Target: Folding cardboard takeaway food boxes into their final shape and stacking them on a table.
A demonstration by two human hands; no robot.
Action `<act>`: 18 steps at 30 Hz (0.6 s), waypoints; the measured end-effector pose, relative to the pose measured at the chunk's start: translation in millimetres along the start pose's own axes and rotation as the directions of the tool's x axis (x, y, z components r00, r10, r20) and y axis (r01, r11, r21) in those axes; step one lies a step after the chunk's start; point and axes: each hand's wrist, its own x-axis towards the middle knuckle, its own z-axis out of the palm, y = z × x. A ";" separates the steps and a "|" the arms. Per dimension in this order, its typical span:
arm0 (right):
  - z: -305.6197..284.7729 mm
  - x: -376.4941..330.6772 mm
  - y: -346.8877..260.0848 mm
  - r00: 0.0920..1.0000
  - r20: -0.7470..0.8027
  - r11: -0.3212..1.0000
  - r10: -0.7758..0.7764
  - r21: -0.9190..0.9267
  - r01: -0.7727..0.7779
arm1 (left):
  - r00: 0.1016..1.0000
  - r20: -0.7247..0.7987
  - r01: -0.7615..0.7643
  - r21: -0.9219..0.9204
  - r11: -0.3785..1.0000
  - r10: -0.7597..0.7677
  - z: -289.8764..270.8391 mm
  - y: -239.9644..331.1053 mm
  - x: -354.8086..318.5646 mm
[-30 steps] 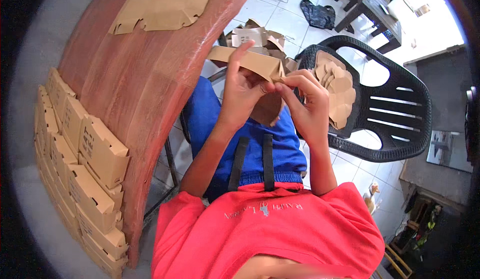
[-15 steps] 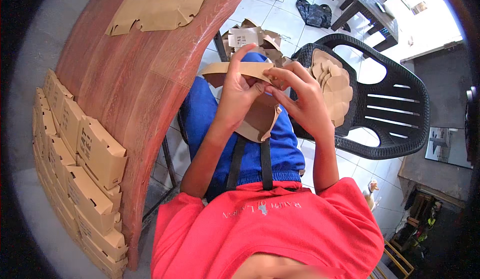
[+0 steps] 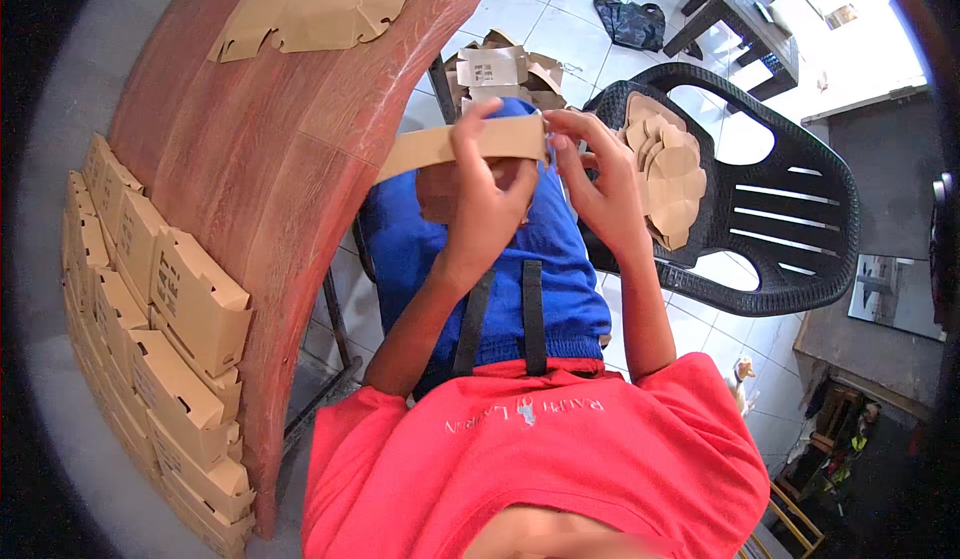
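Note:
Above my lap, a partly folded brown cardboard box (image 3: pixel 420 152) is held up, with its long narrow side facing up and its left end near the table edge. My left hand (image 3: pixel 487 201) grips it around the middle, the index finger over the narrow side and the other fingers behind or below. At the box's right end, my right hand (image 3: pixel 607 191) pinches the corner between thumb and index finger. Its other fingers are curled, and the exact flap it grips is hard to make out. Part of the box is hidden behind my left hand.
On the left, the reddish wooden table (image 3: pixel 260 149) carries several rows of folded boxes (image 3: pixel 200 304) and a flat cardboard blank (image 3: pixel 310 14). A black plastic chair (image 3: pixel 765 194) at right holds a stack of cardboard pieces (image 3: pixel 672 184). More cardboard (image 3: pixel 495 69) is piled beyond my knees.
The box has turned in my hands, so its narrow side lies flatter and its lower flap no longer hangs toward me. My right hand has shifted to the right end corner.

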 end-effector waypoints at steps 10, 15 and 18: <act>-11.5 3.4 -10.2 0.951 0.226 0.958 -0.211 -0.144 0.247 | 0.954 0.186 0.289 -0.355 0.889 -0.235 -14.4 24.6 7.1; -17.7 4.8 -4.6 0.960 0.050 0.903 -0.275 -0.328 0.276 | 0.904 0.410 0.259 -0.306 0.916 -0.119 -0.4 43.7 -4.2; -32.0 5.9 -3.2 0.977 -0.074 0.887 -0.200 -0.438 0.149 | 0.781 0.562 -0.297 -0.048 0.954 0.271 -7.9 83.9 -12.8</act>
